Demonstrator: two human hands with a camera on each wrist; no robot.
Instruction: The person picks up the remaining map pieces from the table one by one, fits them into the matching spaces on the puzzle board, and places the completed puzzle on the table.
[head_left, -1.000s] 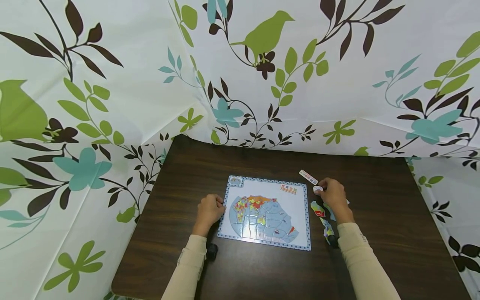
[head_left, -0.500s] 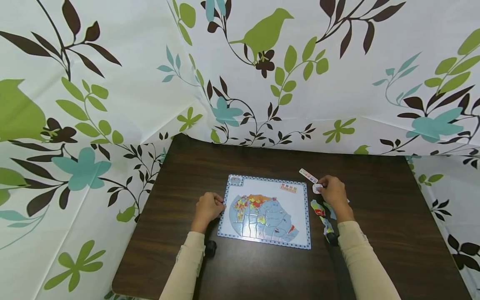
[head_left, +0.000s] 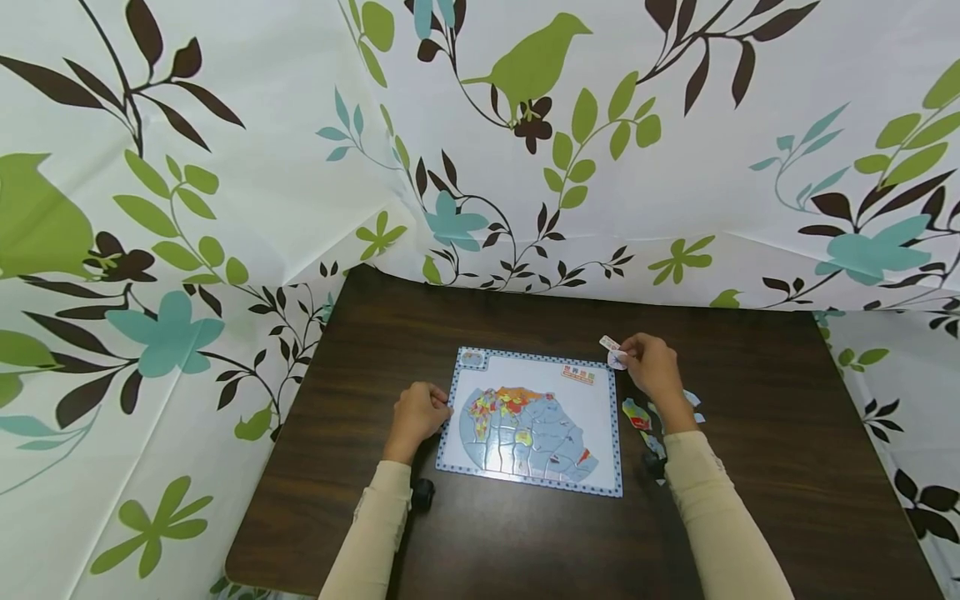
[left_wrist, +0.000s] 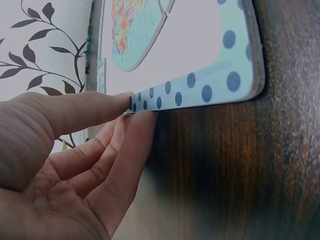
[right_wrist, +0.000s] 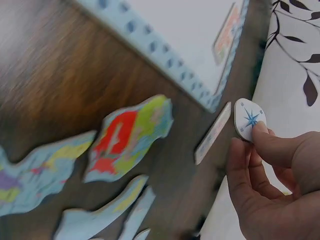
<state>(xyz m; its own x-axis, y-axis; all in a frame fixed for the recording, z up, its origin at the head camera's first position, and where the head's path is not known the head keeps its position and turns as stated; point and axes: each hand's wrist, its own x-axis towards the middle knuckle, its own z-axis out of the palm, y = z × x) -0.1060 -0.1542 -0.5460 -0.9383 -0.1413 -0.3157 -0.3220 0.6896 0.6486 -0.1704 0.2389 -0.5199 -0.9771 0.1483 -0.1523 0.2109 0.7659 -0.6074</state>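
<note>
A world map puzzle board with a blue dotted border lies on the table, its map partly filled with pieces. My left hand is at the board's left edge. In the left wrist view, the thumb and forefinger pinch the dotted border. Beyond the board's upper right corner, my right hand holds a round white compass rose piece between thumb and fingers, raised off the table. Close by it lies a narrow label piece, partly covered in the head view.
Several loose map pieces lie on the dark wooden table, right of the board, partly hidden by the right arm in the head view. A leaf-patterned curtain hangs along the table's back and left sides.
My right hand has lifted the compass rose piece and moved it slightly left and away from me, towards the board's corner. The left hand stays on the board's edge.
</note>
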